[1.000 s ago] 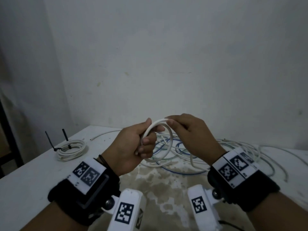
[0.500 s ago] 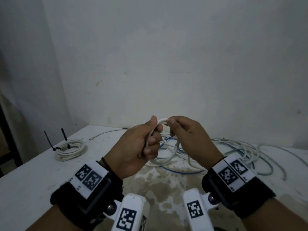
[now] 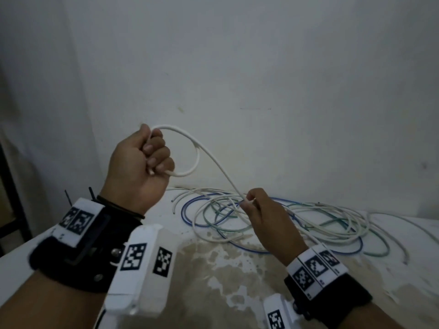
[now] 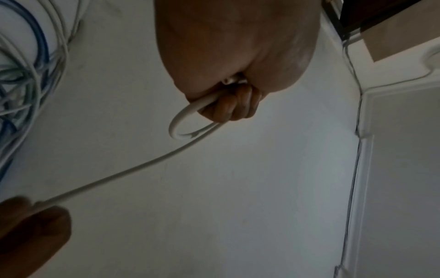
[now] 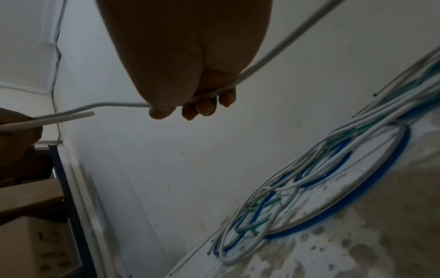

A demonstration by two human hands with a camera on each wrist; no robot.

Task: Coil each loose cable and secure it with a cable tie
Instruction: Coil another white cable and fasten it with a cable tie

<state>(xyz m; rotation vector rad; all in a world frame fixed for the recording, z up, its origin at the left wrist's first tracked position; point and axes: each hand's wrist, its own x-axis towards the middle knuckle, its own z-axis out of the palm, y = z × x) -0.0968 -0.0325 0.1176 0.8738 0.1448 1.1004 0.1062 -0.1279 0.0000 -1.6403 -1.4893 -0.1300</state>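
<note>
- A plain white wall (image 3: 261, 67) runs behind the desk and meets a second wall in a corner at the left.
- The white desk (image 3: 403, 276) has a brownish stained, worn patch (image 3: 213, 269) in its middle.
- A dark frame (image 3: 14, 198) stands by the left edge.
- The light is dim and bluish.

Head view looked forward and down from above both wrists, toward plain white wall (image 3: 261, 67) and stained white desk (image 3: 213, 269). Left wrist view sat close under left hand (image 4: 233, 56), facing up along wall. Right wrist view sat close under right hand (image 5: 185, 56), tilted. All three shared thin white cable (image 3: 213, 160) and tangled pile of white, blue and green cables (image 3: 308, 217).
</note>
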